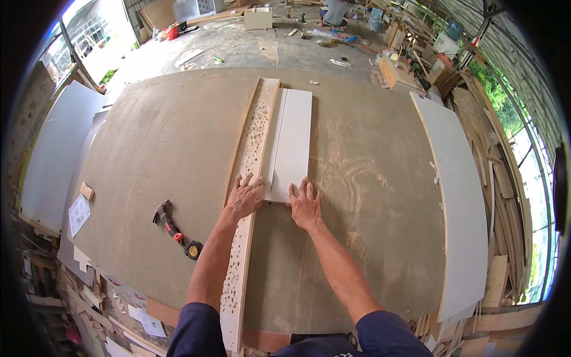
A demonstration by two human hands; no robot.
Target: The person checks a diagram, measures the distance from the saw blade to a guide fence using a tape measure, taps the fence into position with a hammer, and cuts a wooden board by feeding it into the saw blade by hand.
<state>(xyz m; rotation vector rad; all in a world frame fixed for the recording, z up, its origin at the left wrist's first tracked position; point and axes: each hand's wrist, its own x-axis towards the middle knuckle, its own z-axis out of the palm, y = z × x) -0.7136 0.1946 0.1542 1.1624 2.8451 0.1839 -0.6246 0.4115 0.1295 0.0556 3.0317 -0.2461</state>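
Note:
A white board (291,143) with a dark groove along its length lies flat on the brown tabletop (178,131). Beside its left edge runs a long light strip (253,140) covered in small holes, with wooden edges. My left hand (244,196) rests with fingers spread across the strip's edge, its fingertips near the board's near left corner. At the near right corner, my right hand (305,203) has its fingers apart and touches the board. Neither hand is closed around anything.
A hammer (169,223) and a tape measure (193,250) lie left of my left forearm. A long white panel (455,196) lies along the table's right side. Sawdust is scattered right of the board. A person (336,13) crouches in the far background.

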